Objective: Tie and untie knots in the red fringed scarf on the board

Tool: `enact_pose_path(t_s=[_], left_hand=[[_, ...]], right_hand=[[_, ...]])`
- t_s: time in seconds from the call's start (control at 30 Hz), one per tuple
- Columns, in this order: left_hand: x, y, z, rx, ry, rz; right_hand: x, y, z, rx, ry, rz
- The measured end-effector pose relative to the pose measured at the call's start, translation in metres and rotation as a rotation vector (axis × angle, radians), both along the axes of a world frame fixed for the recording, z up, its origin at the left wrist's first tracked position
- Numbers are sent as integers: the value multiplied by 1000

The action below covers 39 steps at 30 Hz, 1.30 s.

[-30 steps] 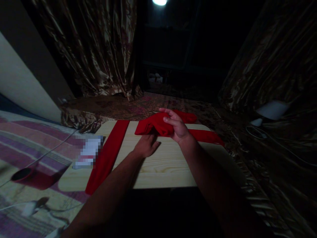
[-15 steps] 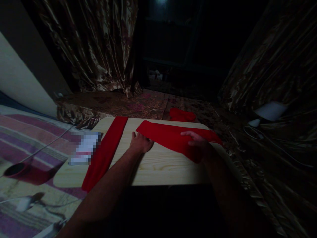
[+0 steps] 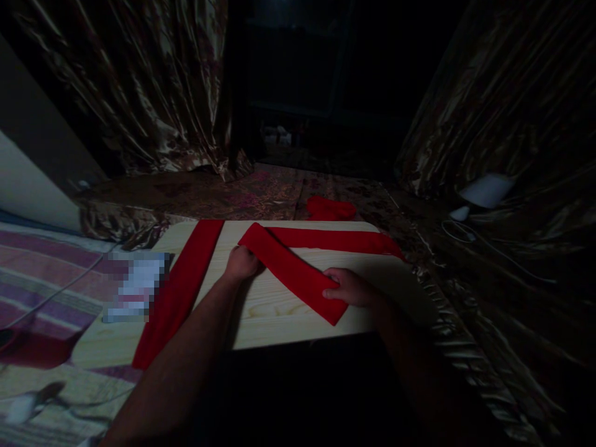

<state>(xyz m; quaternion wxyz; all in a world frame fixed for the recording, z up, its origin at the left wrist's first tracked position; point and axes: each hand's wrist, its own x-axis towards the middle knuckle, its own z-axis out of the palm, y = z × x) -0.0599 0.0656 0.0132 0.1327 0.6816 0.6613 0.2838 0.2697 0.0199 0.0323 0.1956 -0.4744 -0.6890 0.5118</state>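
A long red fabric strip [image 3: 288,270] lies across the light wooden board [image 3: 274,316], bent at a sharp corner near its left end. My left hand [image 3: 242,263] is closed at that corner, gripping the cloth edge. At the strip's near, lower end my right hand [image 3: 349,287] is closed on the fabric, fingers and thumb over it. The other leg of the strip runs flat along the board's far side to the right. A second red strip [image 3: 186,279] lies straight across the board's left part, beside my left forearm.
A pixelated white item [image 3: 137,285] rests at the board's left. Beyond the far edge is a bunched red cloth [image 3: 330,208]. A small white lamp [image 3: 487,189] with a cord stands right. A striped bedcover [image 3: 46,267], a dark red container [image 3: 40,347] and cables are left; curtains [image 3: 186,93] hang behind.
The near leg of the strip has swung toward me and narrowed. My right hand has moved left and closed on its end. My left hand has closed at the corner. The view has shifted slightly.
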Motion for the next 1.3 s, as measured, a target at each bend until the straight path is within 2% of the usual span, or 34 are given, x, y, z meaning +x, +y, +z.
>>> enact_pose_path(t_s=[0.23, 0.3, 0.4, 0.43, 0.5, 0.57, 0.63, 0.73, 0.8, 0.87, 1.0, 1.07, 1.13, 1.2, 1.3], left_hand=[[-4, 10, 2, 20, -943, 199], [-6, 12, 5, 10, -1167, 187], [-12, 15, 11, -24, -1313, 115], [-14, 15, 14, -39, -1332, 129], [-17, 16, 17, -36, -1346, 262], [-17, 16, 17, 12, -1280, 435], [-17, 15, 14, 59, -1095, 536], [-17, 14, 5, 98, -810, 550], [-17, 16, -1, 110, -790, 514], [-19, 19, -7, 100, -862, 494], [-22, 23, -10, 43, -990, 562], [-23, 18, -6, 69, -901, 584], [-22, 10, 0, 182, -615, 580], [-18, 1, 6, 276, -255, 492], [-9, -5, 11, 194, 79, 255]], right_hand=[[-24, 7, -4, 111, -31, -99], [-29, 10, -7, 151, -46, -116], [-36, 10, -8, 208, -83, -127], [-38, 10, -7, 229, -108, -127], [-42, 7, -4, 257, -171, -114], [-45, 4, 2, 242, -218, -83], [-47, 0, 7, 185, -225, -43], [-47, -2, 12, 39, -192, 2], [-45, -2, 12, -28, -183, 19], [-43, -1, 12, -19, -215, 37], [-40, 1, 15, 124, -355, 77], [-42, 2, 19, 247, -441, 46], [-46, 3, 24, 384, -501, -20], [-53, 7, 28, 505, -517, -67], [-65, 18, 30, 654, -517, -56]])
